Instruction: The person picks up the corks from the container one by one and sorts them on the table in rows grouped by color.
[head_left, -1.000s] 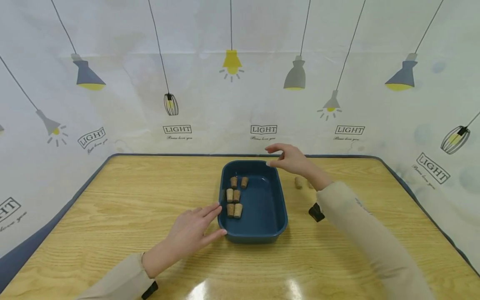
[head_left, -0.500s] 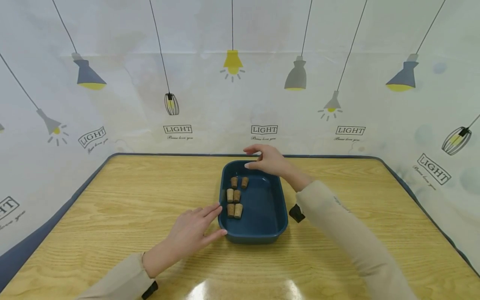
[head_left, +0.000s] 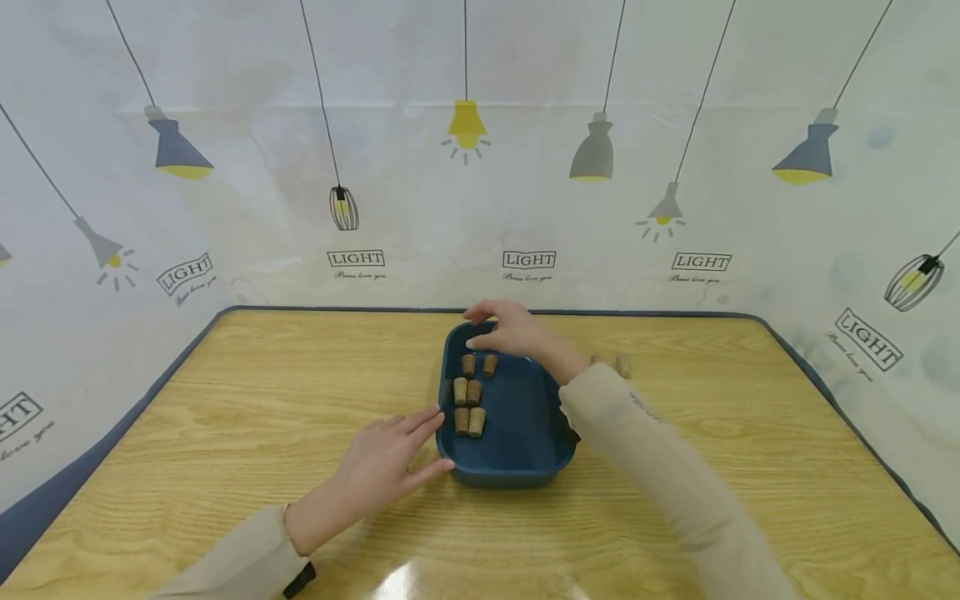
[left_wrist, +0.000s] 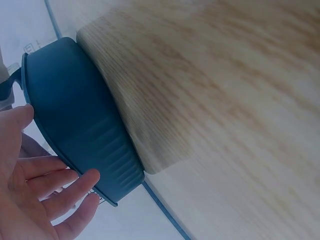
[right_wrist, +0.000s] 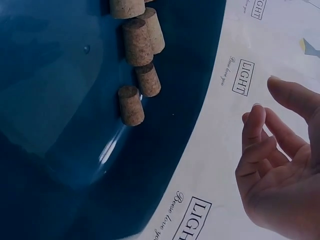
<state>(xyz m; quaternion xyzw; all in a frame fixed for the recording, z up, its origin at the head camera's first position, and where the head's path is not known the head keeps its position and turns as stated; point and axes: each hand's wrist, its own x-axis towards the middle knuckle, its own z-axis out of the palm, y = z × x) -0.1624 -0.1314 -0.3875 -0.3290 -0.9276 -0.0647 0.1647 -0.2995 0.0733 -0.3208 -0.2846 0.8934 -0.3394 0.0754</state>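
Note:
A dark blue tray [head_left: 517,477] stands on the table, with several corks [head_left: 461,392] grouped along its left side. My left hand [head_left: 382,462] touches the tray's left rim with spread fingers; the left wrist view shows the same hand [left_wrist: 45,195] against the outer wall [left_wrist: 85,110]. Over the tray's far end hovers my right hand [head_left: 517,331], thumb and fingertips apart and nothing between them. In the right wrist view this hand [right_wrist: 280,165] has bent fingers beside the rim, near a cork [right_wrist: 131,106] inside the tray.
Two light corks, one of them [head_left: 624,365] fully visible, lie on the wooden table [head_left: 300,375] right of the tray, beyond my right sleeve [head_left: 660,450]. A white backdrop [head_left: 405,167] with printed lamps rises behind the table.
My right hand has moved left across the tray's far end and slightly lower. Two corks on the table at the right are uncovered again. The left hand has stayed at the rim.

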